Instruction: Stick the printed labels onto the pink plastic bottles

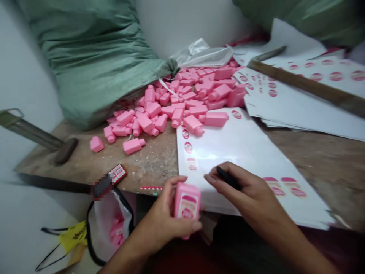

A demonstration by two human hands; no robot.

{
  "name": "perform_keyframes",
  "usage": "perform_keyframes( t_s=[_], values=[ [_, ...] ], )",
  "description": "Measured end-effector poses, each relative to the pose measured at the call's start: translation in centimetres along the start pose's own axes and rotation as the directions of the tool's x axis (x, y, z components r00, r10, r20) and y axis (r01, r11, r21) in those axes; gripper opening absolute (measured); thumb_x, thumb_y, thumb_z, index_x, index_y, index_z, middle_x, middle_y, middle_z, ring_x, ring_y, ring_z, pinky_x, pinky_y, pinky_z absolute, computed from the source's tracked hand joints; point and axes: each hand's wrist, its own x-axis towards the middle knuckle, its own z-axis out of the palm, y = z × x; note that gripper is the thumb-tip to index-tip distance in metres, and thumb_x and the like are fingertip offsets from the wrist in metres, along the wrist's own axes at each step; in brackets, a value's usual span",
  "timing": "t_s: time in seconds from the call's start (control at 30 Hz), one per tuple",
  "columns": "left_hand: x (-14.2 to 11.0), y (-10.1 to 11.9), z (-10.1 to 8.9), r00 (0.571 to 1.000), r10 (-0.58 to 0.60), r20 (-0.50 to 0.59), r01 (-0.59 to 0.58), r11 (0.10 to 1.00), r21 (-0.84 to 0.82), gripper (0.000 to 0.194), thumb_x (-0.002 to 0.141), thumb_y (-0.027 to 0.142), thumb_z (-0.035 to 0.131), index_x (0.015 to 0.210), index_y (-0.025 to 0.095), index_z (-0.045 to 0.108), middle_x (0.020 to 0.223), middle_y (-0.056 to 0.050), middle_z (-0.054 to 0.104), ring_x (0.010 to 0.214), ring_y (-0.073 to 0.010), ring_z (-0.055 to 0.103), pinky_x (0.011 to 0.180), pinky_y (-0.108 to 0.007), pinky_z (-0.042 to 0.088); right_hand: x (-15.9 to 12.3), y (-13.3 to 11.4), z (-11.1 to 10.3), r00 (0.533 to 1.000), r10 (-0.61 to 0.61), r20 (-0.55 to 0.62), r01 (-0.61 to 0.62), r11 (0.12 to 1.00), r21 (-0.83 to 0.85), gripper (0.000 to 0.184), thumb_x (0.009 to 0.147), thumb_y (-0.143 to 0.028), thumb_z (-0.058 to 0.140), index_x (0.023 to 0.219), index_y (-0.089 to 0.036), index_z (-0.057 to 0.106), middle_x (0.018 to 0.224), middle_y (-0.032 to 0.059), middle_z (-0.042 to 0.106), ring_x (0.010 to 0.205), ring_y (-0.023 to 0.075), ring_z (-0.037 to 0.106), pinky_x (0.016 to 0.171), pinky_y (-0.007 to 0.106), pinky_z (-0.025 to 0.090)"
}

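My left hand (164, 217) is wrapped round a small pink bottle (187, 201) at the table's front edge; a red and white label sits on the bottle's facing side. To the right, my right hand (239, 186) grips a black pen-like tool (228, 177), whose tip I cannot make out. That hand hovers over, or rests on, a white sheet of stickers (216, 152); which of the two I cannot tell. A few printed labels (285, 186) remain on the sheet beyond my right wrist, and others line its left edge. Several pink bottles lie on the sheet's far end.
A heap of pink bottles (182, 95) spreads out from a green sack (99, 57). A red phone (110, 180) lies by the front edge, above an open bag (94, 220) holding pink items. More label sheets (299, 99) lie at right under a wooden bar (308, 85).
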Motion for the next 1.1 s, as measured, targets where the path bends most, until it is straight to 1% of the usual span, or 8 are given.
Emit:
perform_keyframes(
  t_s=[0.23, 0.4, 0.53, 0.67, 0.77, 0.87, 0.97, 1.1],
  values=[
    [-9.2, 2.4, -9.7, 0.93, 0.119, -0.348, 0.249, 0.491, 0.835, 0.058, 0.073, 0.039, 0.069, 0.13, 0.03, 0.057, 0.13, -0.009, 0.063, 0.114, -0.0323, 0.059, 0.099, -0.046, 0.043, 0.3, 2.8, -0.8, 0.991, -0.055, -0.121, 0.045, 0.996, -0.083, 0.039, 0.068, -0.066, 0.065, 0.067, -0.026, 0.064, 0.06, 0.0006, 0.062, 0.05, 0.0186, 0.057, 0.046, 0.03, 0.047],
    [-1.4, 7.1, -11.0, 0.748, 0.634, -0.196, 0.047, 0.245, 0.968, 0.043, 0.081, 0.033, 0.059, 0.122, 0.021, 0.061, 0.133, -0.013, 0.06, 0.124, -0.0314, 0.053, 0.107, -0.048, 0.036, 0.0, 3.7, -1.6, 0.989, 0.007, -0.15, -0.031, 0.988, -0.154, 0.039, 0.072, -0.066, 0.064, 0.08, -0.028, 0.067, 0.079, 0.0043, 0.071, 0.069, 0.0247, 0.066, 0.055, 0.033, 0.053],
    [5.8, 9.2, -12.6, 0.719, 0.672, -0.178, 0.041, 0.214, 0.976, 0.036, 0.068, 0.02, 0.07, 0.104, 0.019, 0.066, 0.121, -0.017, 0.065, 0.118, -0.0391, 0.056, 0.104, -0.055, 0.035, -0.6, 3.2, -3.0, 0.989, -0.011, -0.145, -0.014, 0.985, -0.173, 0.04, 0.076, -0.065, 0.057, 0.083, -0.027, 0.067, 0.081, 0.0038, 0.071, 0.072, 0.0237, 0.066, 0.059, 0.033, 0.054],
    [6.6, 9.0, -12.8, 0.706, 0.669, -0.231, 0.011, 0.316, 0.949, 0.039, 0.065, 0.025, 0.074, 0.101, 0.02, 0.062, 0.11, -0.015, 0.066, 0.108, -0.0381, 0.058, 0.097, -0.055, 0.039, -0.9, 3.6, -4.1, 0.983, -0.001, -0.185, -0.047, 0.966, -0.255, 0.039, 0.083, -0.061, 0.05, 0.089, -0.026, 0.067, 0.083, 0.0033, 0.071, 0.076, 0.0229, 0.066, 0.062, 0.032, 0.053],
    [5.2, 8.2, -10.6, 0.66, 0.659, -0.361, -0.201, 0.617, 0.761, 0.055, 0.055, 0.027, 0.083, 0.103, 0.023, 0.056, 0.107, -0.007, 0.064, 0.1, -0.0276, 0.06, 0.088, -0.04, 0.048, -0.9, 4.1, -4.4, 0.982, 0.01, -0.186, -0.07, 0.945, -0.319, 0.038, 0.086, -0.056, 0.047, 0.095, -0.025, 0.068, 0.087, 0.0037, 0.072, 0.078, 0.0232, 0.067, 0.066, 0.033, 0.052],
    [4.5, 7.1, -6.9, 0.805, 0.42, -0.42, -0.384, 0.907, 0.171, 0.051, 0.056, 0.026, 0.084, 0.098, 0.022, 0.057, 0.092, -0.001, 0.065, 0.082, -0.0166, 0.062, 0.07, -0.026, 0.052, -0.5, 4.2, -3.9, 0.995, -0.032, -0.098, -0.007, 0.926, -0.378, 0.034, 0.089, -0.048, 0.047, 0.097, -0.024, 0.069, 0.091, 0.0047, 0.074, 0.08, 0.0238, 0.068, 0.068, 0.034, 0.052],
    [5.2, 6.0, -3.2, 0.938, 0.109, -0.329, -0.237, 0.894, -0.38, 0.035, 0.072, 0.03, 0.074, 0.102, 0.016, 0.06, 0.095, -0.005, 0.069, 0.078, -0.0156, 0.065, 0.068, -0.027, 0.056, 0.5, 3.8, -2.8, 0.995, -0.103, -0.011, 0.087, 0.884, -0.458, 0.031, 0.091, -0.042, 0.044, 0.098, -0.025, 0.069, 0.095, 0.0048, 0.075, 0.08, 0.024, 0.069, 0.07, 0.036, 0.051],
    [6.9, 5.8, -0.5, 0.991, -0.079, -0.105, -0.003, 0.786, -0.619, 0.03, 0.089, 0.024, 0.053, 0.115, 0.009, 0.057, 0.108, -0.015, 0.069, 0.085, -0.0192, 0.069, 0.07, -0.031, 0.06, 2.6, 2.9, -1.3, 0.995, -0.091, 0.045, 0.101, 0.831, -0.547, 0.026, 0.091, -0.036, 0.044, 0.101, -0.025, 0.066, 0.091, 0.0026, 0.075, 0.072, 0.0222, 0.068, 0.063, 0.033, 0.046]
  ],
)
